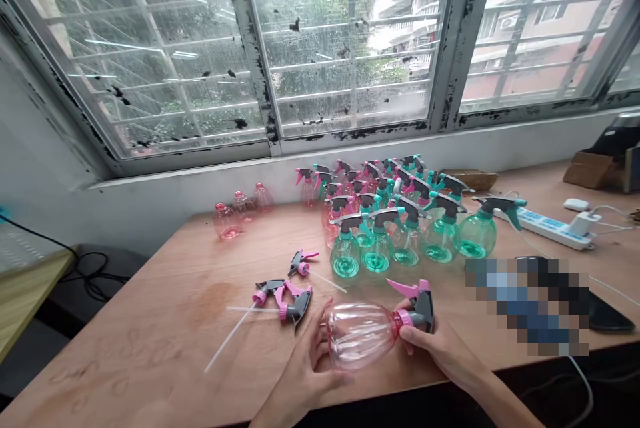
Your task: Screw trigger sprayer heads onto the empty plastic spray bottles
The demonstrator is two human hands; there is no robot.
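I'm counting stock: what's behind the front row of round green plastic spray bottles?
More grey-headed plastic spray bottles, pink and green; the front row partly covers them, hiding many lower bodies.

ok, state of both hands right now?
Left hand: closed, holding the bottle.
Right hand: closed on the sprayer at that bottle's neck.

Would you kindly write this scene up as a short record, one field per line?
Left hand: left hand holds the base end of a pink bottle
Right hand: right hand grips the collar of its spray head
Bottle pose: on its side, neck to the right
Tightness of head: cannot tell
Loose spray heads: three, pink and grey, with thin tubes, lying on the table
Headless bottles: three, pink, farther back at left
Standing spray bottles: green and pink, grouped
Power strip: right side
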